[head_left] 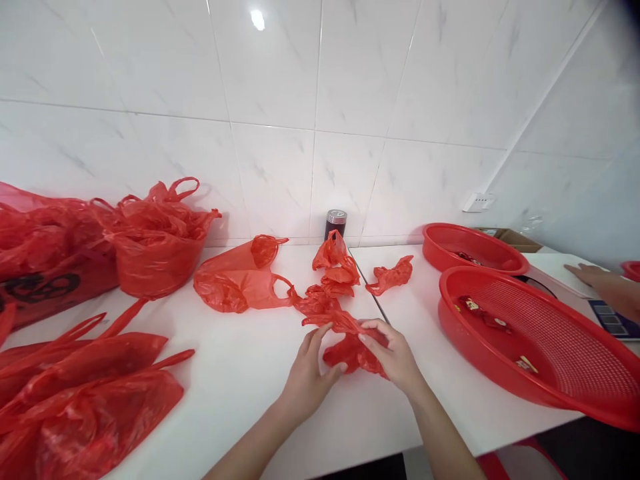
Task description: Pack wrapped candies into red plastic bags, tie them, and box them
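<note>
A thin, crumpled red plastic bag [353,353] lies between my two hands, low over the white table. My left hand [311,377] grips its left side, index finger at the upper edge and thumb lower down. On the right side, my right hand [395,353] pinches the upper edge of the bag between thumb and fingers. Just beyond it, several other crumpled red bags [340,280] form a loose row reaching away from me. A flatter red carrier bag [245,277] with loop handles rests to their left, and a small crumpled bag [393,275] to their right.
Stuffed red bags [157,257] stand at the back left, with more bags [100,400] piled in front. A dark lidded canister [336,223] is by the tiled wall. Right, a red sieve basket [480,360] holds small wrapped packets; behind is a red basin [450,233]. Another person's hand [593,275] rests farther right.
</note>
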Tool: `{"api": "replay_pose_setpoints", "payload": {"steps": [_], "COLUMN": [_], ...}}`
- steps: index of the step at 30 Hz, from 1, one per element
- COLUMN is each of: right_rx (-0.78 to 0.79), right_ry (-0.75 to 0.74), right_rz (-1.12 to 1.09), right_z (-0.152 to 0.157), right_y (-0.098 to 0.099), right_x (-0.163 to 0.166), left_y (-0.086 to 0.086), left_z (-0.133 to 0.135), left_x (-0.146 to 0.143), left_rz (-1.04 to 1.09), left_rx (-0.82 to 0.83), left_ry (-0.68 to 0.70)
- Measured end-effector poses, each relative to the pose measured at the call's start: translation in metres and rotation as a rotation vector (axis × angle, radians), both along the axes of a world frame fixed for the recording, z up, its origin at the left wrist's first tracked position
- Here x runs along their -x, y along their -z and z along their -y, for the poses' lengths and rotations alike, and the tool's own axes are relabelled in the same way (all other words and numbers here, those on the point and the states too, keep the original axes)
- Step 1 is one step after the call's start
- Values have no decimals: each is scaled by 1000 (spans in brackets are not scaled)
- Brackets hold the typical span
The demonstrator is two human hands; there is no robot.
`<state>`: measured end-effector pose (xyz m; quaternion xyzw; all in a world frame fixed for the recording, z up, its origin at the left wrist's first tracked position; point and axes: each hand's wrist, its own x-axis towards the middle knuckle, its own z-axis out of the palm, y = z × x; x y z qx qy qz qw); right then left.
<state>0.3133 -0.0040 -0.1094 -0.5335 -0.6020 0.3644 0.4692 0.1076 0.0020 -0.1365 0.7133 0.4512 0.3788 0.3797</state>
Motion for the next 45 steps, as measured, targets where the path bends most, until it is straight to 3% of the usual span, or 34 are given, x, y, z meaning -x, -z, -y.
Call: {"api": "replay_pose_setpoints", "payload": {"steps": [4, 7, 11, 14, 17, 19, 21, 23, 26, 29, 32, 34, 37, 39, 42, 45], "right_rx": [-6, -43, -184, -228, -331, -438, -462, -377, -140, -25, 51, 116, 137, 138, 83, -10], "right_ry": [2, 93, 335, 375, 418, 361, 126, -108, -288, -403, -260, -111, -15, -14, -48, -104], "right_rz": [-414, -674, -822, -799, -565, -315, -75, 158, 545, 914, 1158, 1201, 1167, 1102, 970, 880], "right_z": [14, 16, 11, 11, 24, 37, 47, 50, 41, 25, 6, -6, -16, -17, -13, -9], "right_y": [-16, -24, -27, -31, -49, -68, -84, -87, -62, -25, -6, -9, -26, -36, -43, -44], "right_x": [8, 7, -5, -13, -2, 19, 48, 76, 97, 82, 45, 21, -1, -4, 4, 12], "left_y": [-18, -32, -48, -58, -65, -68, -70, -70, -68, -66, -62, -57, -51, -50, -57, -62], "left_z": [1, -3, -8, -3, 14, 27, 39, 48, 58, 62, 63, 62, 58, 56, 52, 43], "left_x": [-8, -4, 33, 74, 98, 97, 87, 75, 71, 86, 111, 125, 132, 124, 101, 84], "left_rz": [54, 71, 93, 44, -66, -91, -65, 16, 282, 641, 851, 746, 195, -157, -411, -567], "left_rx": [65, 76, 53, 23, 0, -3, 2, 50, 194, 358, 435, 406, 226, -42, -451, -559], "left_ry": [23, 62, -75, -254, -402, -371, -284, -219, -209, -242, -276, -297, -273, -315, -407, -361]}}
